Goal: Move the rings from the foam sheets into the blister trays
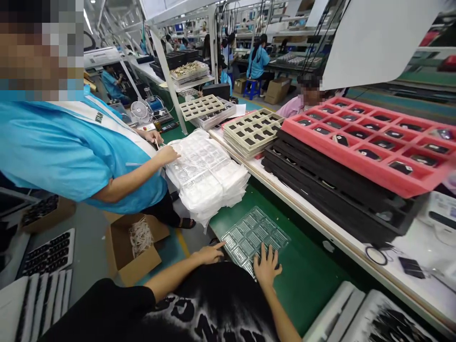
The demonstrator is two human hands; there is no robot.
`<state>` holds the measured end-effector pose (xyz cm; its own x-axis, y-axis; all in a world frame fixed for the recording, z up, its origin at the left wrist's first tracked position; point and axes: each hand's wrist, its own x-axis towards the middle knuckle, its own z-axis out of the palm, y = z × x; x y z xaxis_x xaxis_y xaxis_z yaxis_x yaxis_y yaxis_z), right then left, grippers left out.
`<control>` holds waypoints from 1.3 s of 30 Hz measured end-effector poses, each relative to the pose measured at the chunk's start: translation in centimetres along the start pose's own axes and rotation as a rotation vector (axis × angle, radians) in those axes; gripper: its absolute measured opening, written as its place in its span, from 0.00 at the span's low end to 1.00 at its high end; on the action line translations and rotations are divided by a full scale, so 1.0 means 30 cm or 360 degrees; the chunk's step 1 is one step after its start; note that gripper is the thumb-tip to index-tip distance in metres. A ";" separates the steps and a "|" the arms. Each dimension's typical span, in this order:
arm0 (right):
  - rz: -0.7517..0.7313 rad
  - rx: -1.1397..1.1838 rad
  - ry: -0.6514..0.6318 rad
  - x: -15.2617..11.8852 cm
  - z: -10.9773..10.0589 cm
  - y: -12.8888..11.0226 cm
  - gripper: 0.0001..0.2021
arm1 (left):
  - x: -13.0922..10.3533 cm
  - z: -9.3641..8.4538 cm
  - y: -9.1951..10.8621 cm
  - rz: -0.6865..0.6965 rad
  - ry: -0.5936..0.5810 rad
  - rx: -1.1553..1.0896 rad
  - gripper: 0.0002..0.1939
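A clear plastic tray (257,233) with a grid of compartments lies flat on the green table top (302,289) in front of me. My right hand (267,267) rests with spread fingers on its near right edge. At the tray's left corner is my left hand (211,253), its index finger stretched toward the rim; its other fingers are partly curled. Neither hand grips anything. Beyond the tray sits a stack of clear trays wrapped in white plastic film (206,175), and a co-worker's hand (168,155) touches it.
A co-worker in a blue shirt (117,147) stands at the left. Red foam tray (402,175) tops black trays on the right shelf, with beige trays (254,126) behind. A cardboard box (117,247) of white strips is on the floor. White-edged stacks (342,304) stand at lower right.
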<state>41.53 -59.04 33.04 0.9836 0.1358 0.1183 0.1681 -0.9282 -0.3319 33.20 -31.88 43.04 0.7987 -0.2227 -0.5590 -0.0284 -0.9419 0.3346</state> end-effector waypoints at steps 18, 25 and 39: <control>-0.0024 0.0045 0.0031 -0.007 -0.008 -0.004 0.30 | -0.010 0.016 -0.007 0.0006 0.0066 -0.0115 0.21; -0.0037 0.0062 -0.0005 -0.005 -0.004 -0.003 0.30 | -0.011 -0.005 -0.012 0.0046 0.0022 -0.0091 0.22; -0.0054 0.0126 0.0071 -0.010 0.014 0.012 0.30 | -0.058 -0.158 0.096 0.0163 0.0282 -0.0007 0.21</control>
<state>41.32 -59.26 32.50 0.9737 0.1495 0.1717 0.2076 -0.8928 -0.3998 34.57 -33.01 48.56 0.8850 -0.2690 -0.3800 -0.1124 -0.9155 0.3863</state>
